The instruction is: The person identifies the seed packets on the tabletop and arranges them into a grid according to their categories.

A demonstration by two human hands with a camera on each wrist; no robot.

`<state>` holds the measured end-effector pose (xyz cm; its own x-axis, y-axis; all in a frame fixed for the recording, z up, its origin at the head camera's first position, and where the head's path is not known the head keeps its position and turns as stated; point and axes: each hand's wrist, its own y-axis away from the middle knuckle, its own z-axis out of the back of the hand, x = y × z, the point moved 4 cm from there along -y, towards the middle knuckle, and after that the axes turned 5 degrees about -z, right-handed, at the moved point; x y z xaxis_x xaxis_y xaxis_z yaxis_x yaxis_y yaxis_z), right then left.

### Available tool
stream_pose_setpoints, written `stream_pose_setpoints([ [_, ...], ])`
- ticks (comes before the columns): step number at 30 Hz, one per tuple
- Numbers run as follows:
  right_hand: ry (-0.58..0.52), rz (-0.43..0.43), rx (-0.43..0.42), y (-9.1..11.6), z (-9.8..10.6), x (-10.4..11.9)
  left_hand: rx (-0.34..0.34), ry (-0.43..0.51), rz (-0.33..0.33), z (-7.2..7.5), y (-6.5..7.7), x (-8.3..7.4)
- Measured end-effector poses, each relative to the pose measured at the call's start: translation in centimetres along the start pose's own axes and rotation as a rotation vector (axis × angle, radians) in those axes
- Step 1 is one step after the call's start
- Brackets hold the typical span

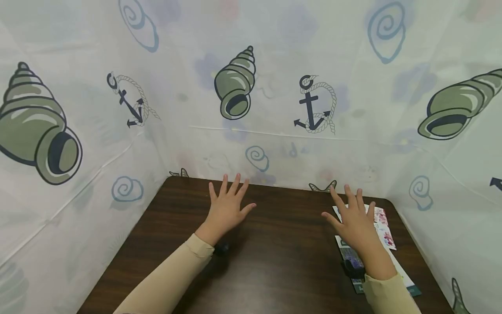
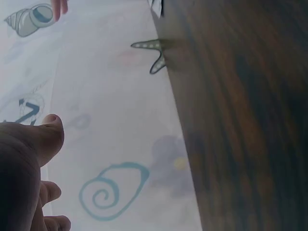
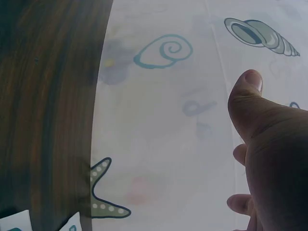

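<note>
My left hand is held over the dark wooden table with its fingers spread and straight, and nothing is in it. On the other side, my right hand is likewise spread, above several printed sheets at the table's right. That hand and forearm hide part of the sheets. In the left wrist view the thumb and some fingertips show against the patterned cloth. The right wrist view shows the other thumb stretched out in the same way, with nothing against it.
White cloth printed with shells, anchors and starfish stands around the back and both sides of the table. Beneath each wrist a small black object shows, probably a wrist camera. Paper corners appear at the bottom of the right wrist view.
</note>
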<state>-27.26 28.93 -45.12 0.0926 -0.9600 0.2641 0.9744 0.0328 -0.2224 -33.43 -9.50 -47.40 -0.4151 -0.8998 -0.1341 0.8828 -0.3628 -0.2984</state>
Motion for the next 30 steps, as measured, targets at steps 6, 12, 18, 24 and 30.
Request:
stream_pose_setpoints([
  [6,-0.031,-0.017,-0.009,1.4,-0.5,-0.3,0.027,0.001,-0.003,-1.4,0.5,-1.2],
  [12,-0.048,-0.046,0.008,2.9,-1.1,-1.0,0.049,0.009,-0.017,-2.6,1.0,-2.9],
  [18,-0.073,-0.088,0.05,4.2,-2.3,-2.5,0.082,0.037,-0.061,-3.8,1.2,-5.2],
  [24,-0.083,-0.121,0.081,5.3,-3.6,-3.9,0.103,0.065,-0.092,-4.5,1.5,-7.5],
  [30,-0.077,-0.146,0.08,6.5,-4.9,-5.5,0.116,0.119,-0.133,-5.2,1.7,-9.8],
])
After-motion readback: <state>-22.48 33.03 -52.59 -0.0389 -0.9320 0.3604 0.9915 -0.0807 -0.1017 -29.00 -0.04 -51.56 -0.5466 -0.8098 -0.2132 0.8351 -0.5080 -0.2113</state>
